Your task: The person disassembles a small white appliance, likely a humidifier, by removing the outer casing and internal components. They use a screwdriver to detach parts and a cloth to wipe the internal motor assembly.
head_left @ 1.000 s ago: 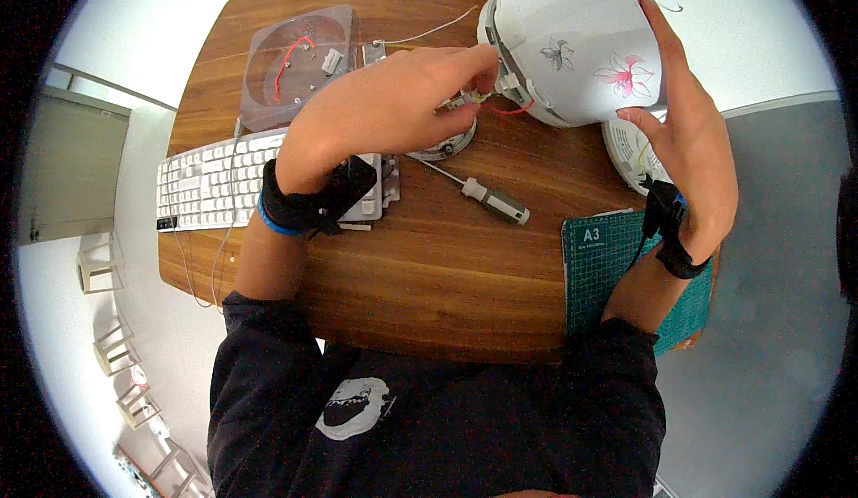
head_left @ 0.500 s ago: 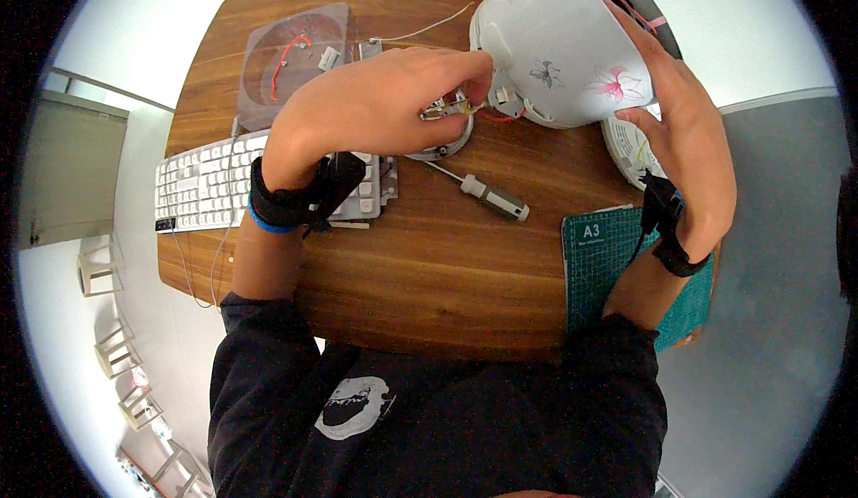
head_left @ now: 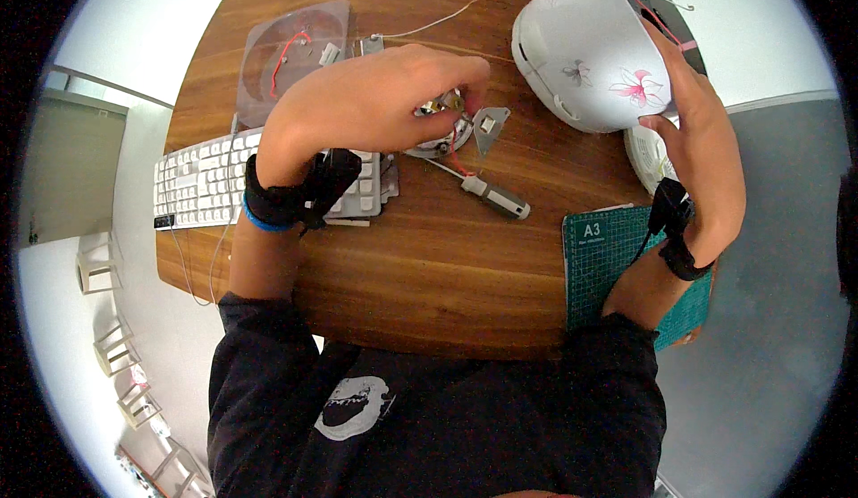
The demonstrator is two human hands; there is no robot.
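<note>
Below and left of your left grip lies the white keyboard [head_left: 210,176]. Your left hand [head_left: 375,96] pinches a small brassy part [head_left: 454,102], fingers nearly closed; just right sits a grey bracket [head_left: 488,130] (a screwdriver [head_left: 496,198] lies below). Farther right, the flower-printed housing [head_left: 590,60] tilts within your right hand's [head_left: 703,136] wide-spread hold.

Brown wooden table [head_left: 447,270], white wall [head_left: 760,42], pale floor [head_left: 170,319], light-coloured seats [head_left: 114,349] at left
</note>
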